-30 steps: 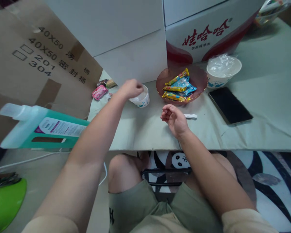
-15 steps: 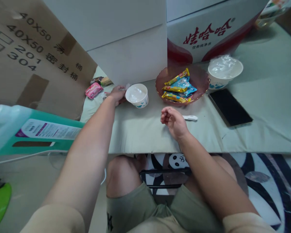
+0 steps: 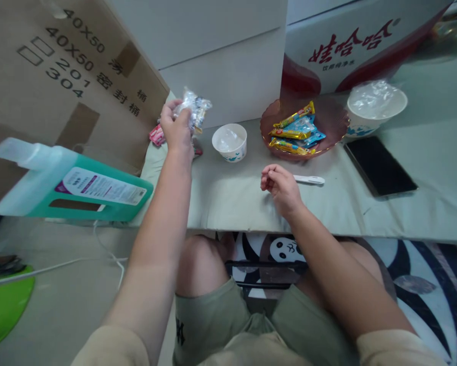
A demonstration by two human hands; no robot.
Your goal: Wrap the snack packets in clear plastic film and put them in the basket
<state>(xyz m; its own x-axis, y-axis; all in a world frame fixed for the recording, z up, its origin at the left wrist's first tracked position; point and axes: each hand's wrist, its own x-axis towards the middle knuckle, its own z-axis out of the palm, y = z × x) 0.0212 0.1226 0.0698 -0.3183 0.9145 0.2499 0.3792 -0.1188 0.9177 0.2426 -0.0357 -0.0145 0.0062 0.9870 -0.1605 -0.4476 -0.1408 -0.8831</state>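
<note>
— From the head view, holding what in the left grip (image 3: pixel 177 127)?

— Holding a bunch of clear-wrapped packets (image 3: pixel 196 112) between thumb and fingers, raised over the worktop (image 3: pixel 228 203), in front of a white box (image 3: pixel 228 76).

— And in the right grip (image 3: pixel 282 188)?

— Curled narrow above the front part of the worktop; cannot tell whether around anything. Just beside it, a slim white implement (image 3: pixel 311 180), partly hidden behind the hand.

— Between and beyond the two?

— Near the left forearm, a printed paper bowl (image 3: pixel 235 154) with clear plastic inside. Further right, a scalloped translucent pink bowl (image 3: pixel 330 119), piled with yellow and blue wrapped snacks (image 3: pixel 291 133).

— At far right?

— A dark-screened smartphone (image 3: pixel 381 166), lying flat near a second paper bowl (image 3: pixel 365 122), heaped with clear plastic.

— At far left?

— A jug of green liquid (image 3: pixel 78 184) beside a brown cardboard box (image 3: pixel 79 86); also a pink packet (image 3: pixel 157 135), partly hidden behind the left grip.
</note>
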